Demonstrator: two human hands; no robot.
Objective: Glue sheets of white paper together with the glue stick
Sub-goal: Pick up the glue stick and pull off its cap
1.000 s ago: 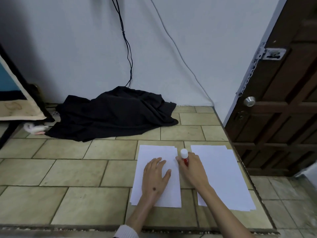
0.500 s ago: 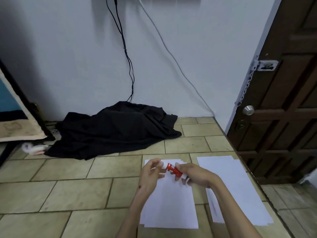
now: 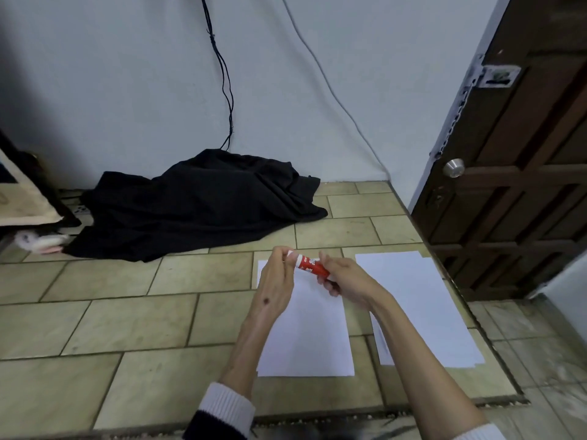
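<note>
A red glue stick (image 3: 310,265) with a white cap is held level above the floor between both hands. My right hand (image 3: 344,277) grips its red body. My left hand (image 3: 277,274) pinches the white cap end with its fingertips. Under the hands lies a stack of white paper (image 3: 313,331) flat on the tiled floor. A second stack of white sheets (image 3: 422,306) lies to its right, its lower left part hidden by my right forearm.
A heap of black cloth (image 3: 197,204) lies against the white wall, with black cables (image 3: 222,74) hanging down to it. A brown wooden door (image 3: 514,173) with a round knob stands at the right. A framed board (image 3: 25,198) leans at the far left.
Both hands left the floor and the paper. The glue stick went from upright on the floor to level in the air, and my left hand came onto its cap. The camera tilted up slightly.
</note>
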